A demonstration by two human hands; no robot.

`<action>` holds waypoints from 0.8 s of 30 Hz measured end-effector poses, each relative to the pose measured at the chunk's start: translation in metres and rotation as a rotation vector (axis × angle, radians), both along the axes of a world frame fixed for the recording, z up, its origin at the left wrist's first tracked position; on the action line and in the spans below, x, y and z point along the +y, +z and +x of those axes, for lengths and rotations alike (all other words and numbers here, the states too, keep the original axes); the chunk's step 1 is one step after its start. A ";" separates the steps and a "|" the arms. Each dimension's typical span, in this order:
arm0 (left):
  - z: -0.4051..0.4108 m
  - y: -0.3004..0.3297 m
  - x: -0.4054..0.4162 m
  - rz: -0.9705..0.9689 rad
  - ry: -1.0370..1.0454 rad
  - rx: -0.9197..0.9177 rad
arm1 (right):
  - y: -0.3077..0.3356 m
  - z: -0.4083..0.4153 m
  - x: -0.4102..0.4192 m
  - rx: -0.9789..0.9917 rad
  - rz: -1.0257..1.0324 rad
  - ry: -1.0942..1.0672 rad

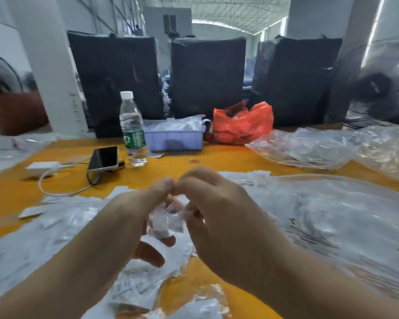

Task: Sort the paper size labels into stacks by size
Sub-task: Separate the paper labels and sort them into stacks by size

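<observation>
Both my hands meet above the orange table, thumbs nearly touching. Between them I hold small white paper labels. My left hand curls its fingers under the labels. My right hand pinches them from the right side. The frame is blurred, so the print on the labels is unreadable. More white labels lie scattered on the table to the left and under my hands. Clear plastic bags with labels lie to the right.
At the back stand a water bottle, a phone on a charger cable, a lilac tray of bags and a red plastic bag. Clear plastic bags lie at the right. Dark fabric stacks line the far edge.
</observation>
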State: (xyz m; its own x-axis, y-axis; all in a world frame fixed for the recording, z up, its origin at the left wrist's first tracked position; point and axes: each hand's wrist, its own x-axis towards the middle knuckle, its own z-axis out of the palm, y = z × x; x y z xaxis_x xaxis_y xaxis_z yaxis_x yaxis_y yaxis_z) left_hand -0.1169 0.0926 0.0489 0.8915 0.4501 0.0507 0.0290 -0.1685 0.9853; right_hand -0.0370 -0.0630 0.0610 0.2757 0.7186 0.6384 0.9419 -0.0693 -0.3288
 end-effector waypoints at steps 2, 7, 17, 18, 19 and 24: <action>-0.004 -0.005 0.006 -0.075 0.008 -0.023 | -0.004 0.000 0.013 0.010 -0.008 0.034; -0.013 -0.017 0.004 -0.157 0.094 -0.163 | -0.018 0.005 0.027 0.121 0.082 0.013; -0.017 -0.025 -0.015 0.058 0.369 -0.305 | -0.035 0.001 0.018 0.726 0.047 0.082; -0.019 -0.025 -0.016 0.068 0.371 -0.300 | -0.035 0.000 0.017 0.765 0.027 0.111; -0.020 -0.025 -0.017 0.078 0.370 -0.299 | -0.036 -0.001 0.017 0.781 0.014 0.132; -0.020 -0.027 -0.020 0.107 0.338 -0.305 | -0.041 -0.002 0.018 0.730 -0.003 0.140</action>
State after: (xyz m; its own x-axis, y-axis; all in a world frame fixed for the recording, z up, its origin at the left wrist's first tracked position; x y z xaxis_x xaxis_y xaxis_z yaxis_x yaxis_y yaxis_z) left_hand -0.1364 0.0727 0.0216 0.6330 0.6907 0.3496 -0.1882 -0.3007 0.9350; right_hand -0.0392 -0.0454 0.0204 0.5351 0.7796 0.3255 0.4838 0.0330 -0.8745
